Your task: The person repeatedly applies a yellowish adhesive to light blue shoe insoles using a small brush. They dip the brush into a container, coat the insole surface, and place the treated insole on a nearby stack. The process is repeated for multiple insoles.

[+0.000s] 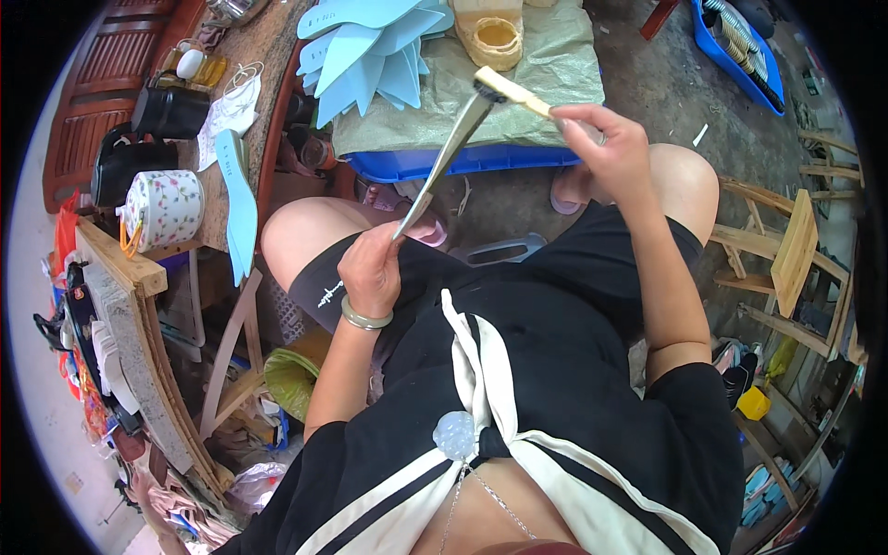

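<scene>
At the far left, a white floral kettle (165, 209) stood on a wooden bench (125, 268), with two dark pots (166, 113) behind it on the brown counter (264, 42). A single light-blue insole (239, 199) lay at the counter's edge, overhanging it.

The left hand (370, 275), with a pale green bangle (363, 320) at the wrist, was raised above the left knee and was closed around the lower end of a thin grey sole piece (444, 157). The piece rose at a slant up and to the right, held edge-on to the camera, so its face could not be read.

Behind it, a fan of light-blue insoles (370, 51) lay on a grey-green woven sheet (555, 69) spread over a blue crate (462, 162). A yellowish glue pot (498, 39) stood on the sheet, just right of the fan.

The right hand (606, 143) gripped the handle of a wooden-handled brush (513, 91) between thumb and fingers. The dark bristles met the upper tip of the sole piece, in front of the sheet.

Further right, a blue tray (740, 51) of dark items sat on the concrete floor, and a small wooden stool (795, 250) stood beside the right knee.
</scene>
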Demonstrator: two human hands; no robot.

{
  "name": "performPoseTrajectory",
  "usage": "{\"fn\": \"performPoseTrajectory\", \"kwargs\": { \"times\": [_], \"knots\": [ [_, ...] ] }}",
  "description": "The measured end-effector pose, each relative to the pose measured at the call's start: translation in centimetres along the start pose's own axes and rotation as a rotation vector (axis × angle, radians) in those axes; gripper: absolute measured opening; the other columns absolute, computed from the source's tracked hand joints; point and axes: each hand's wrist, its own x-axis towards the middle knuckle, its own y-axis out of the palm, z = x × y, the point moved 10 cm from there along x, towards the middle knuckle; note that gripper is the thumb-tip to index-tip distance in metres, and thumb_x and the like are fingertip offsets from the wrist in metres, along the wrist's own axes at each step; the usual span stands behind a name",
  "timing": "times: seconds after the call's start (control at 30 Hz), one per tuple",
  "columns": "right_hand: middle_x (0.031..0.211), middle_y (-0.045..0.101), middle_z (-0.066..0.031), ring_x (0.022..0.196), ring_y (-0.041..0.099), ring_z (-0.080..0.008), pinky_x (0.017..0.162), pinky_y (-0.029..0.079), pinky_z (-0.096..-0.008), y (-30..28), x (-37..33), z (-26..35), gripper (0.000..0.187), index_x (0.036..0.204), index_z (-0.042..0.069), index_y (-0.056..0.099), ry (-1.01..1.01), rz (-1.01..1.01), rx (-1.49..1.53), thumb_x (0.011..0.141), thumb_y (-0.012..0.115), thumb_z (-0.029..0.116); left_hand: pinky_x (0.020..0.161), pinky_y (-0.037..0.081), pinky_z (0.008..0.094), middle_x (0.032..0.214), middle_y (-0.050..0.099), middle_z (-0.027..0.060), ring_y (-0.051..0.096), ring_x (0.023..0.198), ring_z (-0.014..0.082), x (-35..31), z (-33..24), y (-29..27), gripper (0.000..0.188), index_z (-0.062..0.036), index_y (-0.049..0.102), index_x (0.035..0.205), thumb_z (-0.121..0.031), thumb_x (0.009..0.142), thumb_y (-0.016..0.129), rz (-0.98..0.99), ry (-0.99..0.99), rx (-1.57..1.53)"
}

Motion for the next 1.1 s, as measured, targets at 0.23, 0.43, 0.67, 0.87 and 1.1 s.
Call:
{"fn": "performPoseTrajectory", "kwargs": {
  "times": [0.23, 0.43, 0.67, 0.87, 1.1],
  "knots": [
    [0.077, 0.065, 0.0019, 0.070, 0.054, -0.0040, 0.064, 0.043, -0.0200, 2.9, -2.3, -6.8, 0.017, 0.095, 0.002, 0.071, 0.324, 0.232, 0.253, 0.083, 0.065, 0.012, 0.062, 0.046, 0.0242, 0.098, 0.066, 0.0107, 0.063, 0.075, 0.0158, -2.5, 5.4, 0.9, 0.018, 0.0004, 0.058, 0.108, -0.011, 0.096, 0.052, -0.027, -0.413, -0.369],
    [0.089, 0.065, 0.0007, 0.077, 0.053, -0.0031, 0.069, 0.041, -0.0167, -2.2, 0.7, -4.1, 0.020, 0.104, -0.001, 0.068, 0.144, -0.018, 0.511, 0.088, 0.062, 0.008, 0.053, 0.043, 0.0220, 0.102, 0.065, 0.0083, 0.065, 0.076, 0.0176, -2.1, 5.4, 4.7, 0.027, -0.0084, 0.049, 0.118, -0.026, 0.097, 0.051, -0.016, -0.740, -1.236],
    [0.090, 0.065, 0.0016, 0.080, 0.053, -0.0024, 0.071, 0.041, -0.0172, -1.7, 4.7, -1.3, 0.019, 0.104, 0.002, 0.069, -0.164, 0.010, 0.406, 0.087, 0.061, 0.006, 0.050, 0.040, 0.0199, 0.088, 0.060, 0.0033, 0.056, 0.068, 0.0103, -2.6, 2.4, 7.8, 0.022, -0.0089, 0.049, 0.109, -0.028, 0.101, 0.041, 0.018, -0.986, -1.856],
    [0.092, 0.068, 0.0001, 0.083, 0.058, -0.0054, 0.075, 0.044, -0.0189, -0.9, 5.7, 0.1, 0.019, 0.104, 0.004, 0.070, -0.259, 0.041, 0.283, 0.087, 0.061, 0.007, 0.052, 0.041, 0.0192, 0.083, 0.053, 0.0012, 0.053, 0.068, 0.0087, -3.4, 1.5, 9.0, 0.028, -0.0049, 0.051, 0.099, -0.030, 0.102, 0.039, 0.065, -1.046, -2.109],
    [0.095, 0.069, -0.0092, 0.087, 0.064, -0.0130, 0.079, 0.048, -0.0248, 0.7, 1.3, 1.3, 0.018, 0.101, 0.000, 0.068, -0.248, -0.094, 0.094, 0.086, 0.060, 0.003, 0.052, 0.041, 0.0188, 0.091, 0.056, 0.0005, 0.055, 0.073, 0.0081, -3.0, 1.5, 9.0, 0.026, -0.0073, 0.051, 0.120, -0.023, 0.101, 0.041, 0.027, -0.967, -2.366]
  ]
}}
